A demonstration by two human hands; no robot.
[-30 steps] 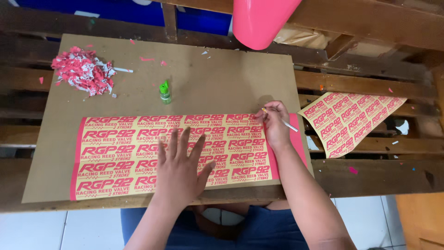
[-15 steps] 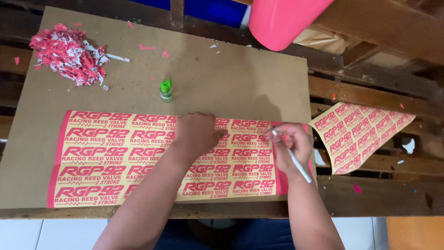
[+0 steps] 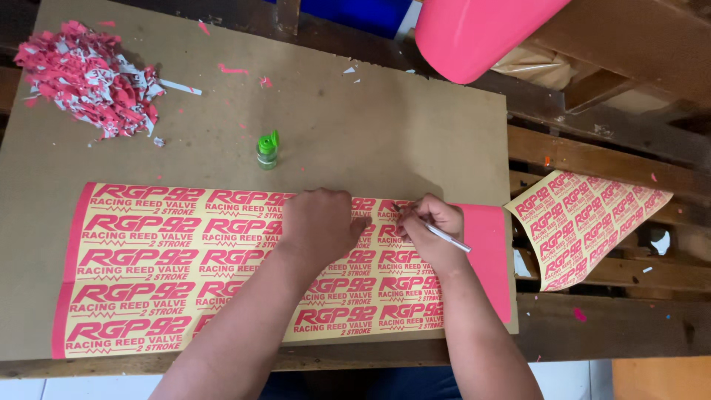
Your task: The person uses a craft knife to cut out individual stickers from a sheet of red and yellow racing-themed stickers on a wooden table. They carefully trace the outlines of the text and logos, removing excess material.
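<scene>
**Slim tool pinched over sticker sheet, both hands drawn together**

The sticker sheet [image 3: 185, 267], yellow with rows of red printed labels, was laid flat along the near edge of the brown board [image 3: 355, 126], its red border strip exposed at the 3 o'clock end. The left hand [image 3: 320, 222] was rested knuckles-up on the sheet near its upper edge, fingers curled under; whether anything was pinched beneath them could not be told. Just at 3 o'clock of it, almost touching, the right hand [image 3: 426, 233] was closed around a thin silver tool [image 3: 444, 235], the tip pressed to the sheet at 10 o'clock of the grip and the shaft slanted out toward 4 o'clock.

Compared with half a second before, the right hand had been shifted toward 9 o'clock, off the red border and onto the printed labels, and the gap between the hands had been closed.

Farther off, a small green-capped bottle [image 3: 266, 150] was stood at 12 o'clock of the left hand. A pile of red and white scraps [image 3: 85, 74] was heaped at 10 o'clock, and a second printed sheet [image 3: 585, 222] was left on the wooden slats [image 3: 592, 152] at 3 o'clock.
</scene>
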